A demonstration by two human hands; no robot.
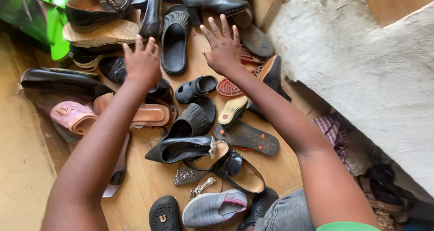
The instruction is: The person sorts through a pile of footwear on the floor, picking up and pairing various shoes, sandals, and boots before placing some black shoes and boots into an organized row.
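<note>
Both your bare arms stretch forward from the bottom of the view, elbows nearly straight. Your left hand (pixel 142 61) is loosely curled, knuckles up, fingers tucked under. Your right hand (pixel 224 48) is spread flat, palm down, all five fingers splayed and holding nothing.

The floor (pixel 149 181) is smooth wood, light brown and a bit shiny. On the left lies a strip of pale yellow ground (pixel 20 167) that looks dusty. On the right a big rough white wall (pixel 375 73) slants across, with cracks and bumps in it. Far behind it, plain brown wood (pixel 393 0) shows in the top corner. Near the bottom of the white wall it gets dark and shady. Bright, soft daylight falls on the floor.
</note>
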